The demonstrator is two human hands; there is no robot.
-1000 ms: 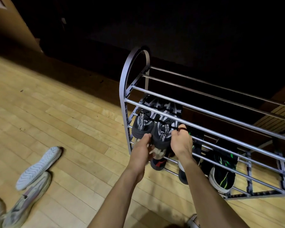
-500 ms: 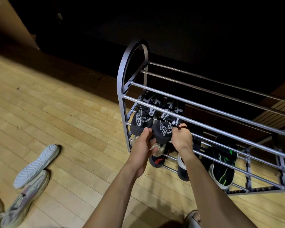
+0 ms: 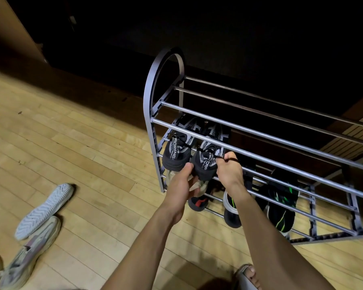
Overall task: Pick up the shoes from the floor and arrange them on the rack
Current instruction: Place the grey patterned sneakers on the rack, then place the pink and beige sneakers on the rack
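A grey metal shoe rack (image 3: pixel 260 132) stands against a dark wall. On its middle shelf at the left end sit two black-and-grey knit sneakers, heels toward me: the left sneaker (image 3: pixel 177 148) and the right sneaker (image 3: pixel 206 162). My left hand (image 3: pixel 181 186) grips the right sneaker's heel from below-left. My right hand (image 3: pixel 228 171) pinches its lace and right edge. On the floor at the left lie pale grey shoes (image 3: pixel 44 210), one on its side with the sole showing, another (image 3: pixel 29 254) below it.
The bottom shelf holds a black shoe with a red mark (image 3: pixel 197 203), a black-and-white shoe (image 3: pixel 231 210) and a black shoe with green stripes (image 3: pixel 281 208). The top shelf bars are bare. A sandalled foot (image 3: pixel 247 275) shows at the bottom edge. Light wooden floor (image 3: pixel 88 160) lies to the left.
Both hands stay on the right sneaker, which sits slightly deeper on the middle shelf. The camera has shifted a little; the shoes on the floor have not moved.
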